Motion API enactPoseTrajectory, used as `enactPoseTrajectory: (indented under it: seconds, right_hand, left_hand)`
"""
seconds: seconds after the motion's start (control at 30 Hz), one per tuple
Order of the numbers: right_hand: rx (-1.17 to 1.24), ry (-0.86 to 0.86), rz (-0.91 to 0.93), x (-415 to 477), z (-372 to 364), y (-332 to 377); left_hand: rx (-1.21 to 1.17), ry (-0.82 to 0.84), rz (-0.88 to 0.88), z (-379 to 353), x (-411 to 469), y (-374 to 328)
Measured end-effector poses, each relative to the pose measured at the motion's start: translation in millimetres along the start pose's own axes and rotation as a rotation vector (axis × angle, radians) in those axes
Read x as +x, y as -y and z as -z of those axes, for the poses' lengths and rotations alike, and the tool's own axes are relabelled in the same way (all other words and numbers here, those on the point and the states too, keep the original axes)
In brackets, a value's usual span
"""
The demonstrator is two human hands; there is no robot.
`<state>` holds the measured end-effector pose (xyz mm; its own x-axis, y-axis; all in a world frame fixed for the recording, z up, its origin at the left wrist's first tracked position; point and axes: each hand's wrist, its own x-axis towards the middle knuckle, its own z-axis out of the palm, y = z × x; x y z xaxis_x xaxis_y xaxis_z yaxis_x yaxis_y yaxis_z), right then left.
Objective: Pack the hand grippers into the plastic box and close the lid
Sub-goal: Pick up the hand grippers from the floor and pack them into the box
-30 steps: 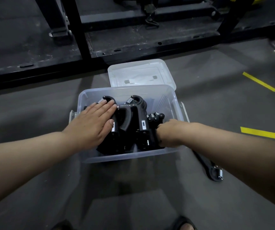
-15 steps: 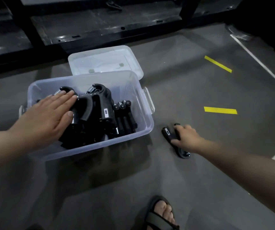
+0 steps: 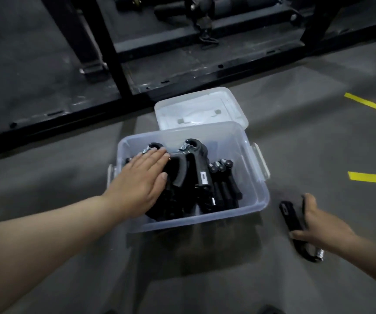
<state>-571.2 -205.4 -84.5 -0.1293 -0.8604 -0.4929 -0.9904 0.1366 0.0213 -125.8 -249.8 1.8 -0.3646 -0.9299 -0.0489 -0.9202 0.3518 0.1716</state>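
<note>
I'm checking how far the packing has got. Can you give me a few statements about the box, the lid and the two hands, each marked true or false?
1. The lid is closed on the plastic box. False: it lies on the floor behind the box.
2. The left hand rests flat on the hand grippers in the box. True.
3. The right hand is empty. False: it grips a hand gripper on the floor.
4. The box stands on the floor. True.

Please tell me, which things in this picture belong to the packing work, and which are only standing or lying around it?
Belong to the job:
- plastic box
- lid, off, behind the box
- hand grippers in the box, under the left hand
- loose hand gripper on the floor, in the right hand

Only lying about:
- black metal frame
- yellow floor marks
</note>
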Motion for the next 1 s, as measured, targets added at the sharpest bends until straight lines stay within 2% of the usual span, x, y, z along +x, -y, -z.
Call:
enactPoseTrajectory:
  seconds: [0.07, 0.13, 0.2, 0.3, 0.4, 0.47, 0.5, 0.6, 0.67, 0.77, 0.8, 1.0]
  right_hand:
    - [0.12, 0.036, 0.003, -4, -3, 0]
    - [0.285, -0.008, 0.007, -8, -2, 4]
    - [0.518, -0.158, -0.052, -14, 18, 15]
    - [0.717, -0.374, -0.127, -7, 79, 14]
    - [0.904, -0.514, -0.005, 9, 137, 1]
    - [1.004, -0.448, 0.107, -16, 176, 41]
    - [1.003, -0.428, 0.183, -27, 187, 65]
    - [0.968, -0.12, 0.338, -42, 191, 120]
    - [0.761, -0.027, 0.343, -38, 181, 143]
    - [0.289, -0.021, 0.365, -31, 174, 175]
    - [0.206, -0.011, 0.358, -28, 172, 184]
    - [0.164, -0.038, 0.351, -6, 144, 195]
  left_hand:
    - [0.002, -0.051, 0.071, -1, -9, 7]
    - [-0.083, -0.095, 0.191, -5, -17, 11]
    - [-0.138, -0.11, 0.249, -10, -21, 13]
    - [-0.119, -0.124, 0.259, -13, -19, 13]
    - [-0.114, -0.145, 0.263, -14, -19, 14]
    - [-0.116, -0.149, 0.266, -16, -20, 16]
    - [-0.115, -0.149, 0.268, -16, -20, 17]
    - [-0.099, -0.172, 0.26, -18, -19, 16]
    - [-0.09, -0.178, 0.261, -18, -19, 16]
    - [-0.072, -0.181, 0.256, -20, -18, 17]
    - [-0.064, -0.181, 0.256, -20, -18, 17]
    - [-0.049, -0.197, 0.254, -19, -18, 17]
